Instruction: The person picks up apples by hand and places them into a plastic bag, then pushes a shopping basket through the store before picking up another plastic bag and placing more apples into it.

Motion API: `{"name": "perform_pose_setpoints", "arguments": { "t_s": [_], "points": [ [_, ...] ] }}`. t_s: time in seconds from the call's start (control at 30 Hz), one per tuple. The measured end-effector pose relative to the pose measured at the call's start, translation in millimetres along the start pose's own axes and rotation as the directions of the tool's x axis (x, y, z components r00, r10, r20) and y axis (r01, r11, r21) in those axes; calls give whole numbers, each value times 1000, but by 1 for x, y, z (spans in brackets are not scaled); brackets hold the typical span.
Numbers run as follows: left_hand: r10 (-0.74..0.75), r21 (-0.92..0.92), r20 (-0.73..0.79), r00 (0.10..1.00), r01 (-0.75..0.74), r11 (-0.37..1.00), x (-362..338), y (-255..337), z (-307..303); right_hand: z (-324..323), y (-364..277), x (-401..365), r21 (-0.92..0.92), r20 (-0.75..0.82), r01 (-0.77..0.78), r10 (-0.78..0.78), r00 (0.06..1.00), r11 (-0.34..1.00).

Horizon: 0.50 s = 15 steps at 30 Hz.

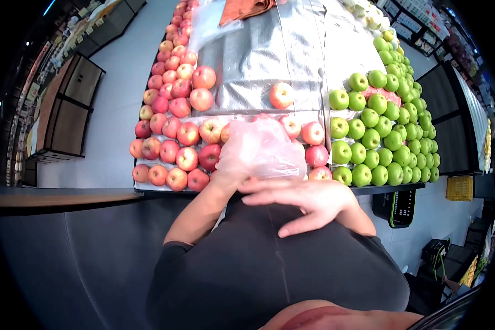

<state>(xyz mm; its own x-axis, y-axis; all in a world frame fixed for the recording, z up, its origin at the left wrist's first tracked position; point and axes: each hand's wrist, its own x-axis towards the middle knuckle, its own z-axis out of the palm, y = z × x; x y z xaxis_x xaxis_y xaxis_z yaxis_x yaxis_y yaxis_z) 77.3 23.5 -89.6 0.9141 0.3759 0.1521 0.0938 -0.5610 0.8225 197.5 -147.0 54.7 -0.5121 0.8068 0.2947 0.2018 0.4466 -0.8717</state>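
A thin, translucent plastic bag [272,148] is spread over the front rows of red apples, hiding several of them. My left hand [239,151] is covered by this bag, its wrist at the near edge. Only a pale blur of the hand shows through the plastic, and its fingers are hidden. In front of my chest, my right hand [308,201] is open, fingers stretched to the left and thumb apart, with nothing held. Its fingertips reach close to my left wrist. Red apples [187,133] flank the bag, and a single apple [281,95] sits behind it.
Green apples [370,138] fill the right side of the stand, beyond a narrow divider. Silver sheeting [258,60] covers the middle, with a brown cloth [245,10] at the far end. The stand's dark front edge [165,193] runs before me. A yellow crate [459,188] is at right.
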Motion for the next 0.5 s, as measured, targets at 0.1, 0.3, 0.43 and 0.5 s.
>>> {"name": "perform_pose_setpoints", "arguments": {
  "t_s": [0.1, 0.3, 0.43, 0.5],
  "points": [
    [21, 408, 107, 994, -63, 911, 18, 18, -12, -12, 9, -27, 413, 5, 112, -126, 992, 904],
    [-329, 498, 115, 937, 233, 835, 28, 38, -22, 6, 31, -59, 663, -554, 311, 166, 816, 681],
    [-109, 502, -60, 992, 124, 856, 18, -16, 0, 12, 57, -44, 504, -790, -12, 466, 398, 864],
    [-139, 577, 28, 990, 97, 811, 13, -10, -3, 18, 65, -38, 81, -907, -488, 268, 326, 869]
  ]
}}
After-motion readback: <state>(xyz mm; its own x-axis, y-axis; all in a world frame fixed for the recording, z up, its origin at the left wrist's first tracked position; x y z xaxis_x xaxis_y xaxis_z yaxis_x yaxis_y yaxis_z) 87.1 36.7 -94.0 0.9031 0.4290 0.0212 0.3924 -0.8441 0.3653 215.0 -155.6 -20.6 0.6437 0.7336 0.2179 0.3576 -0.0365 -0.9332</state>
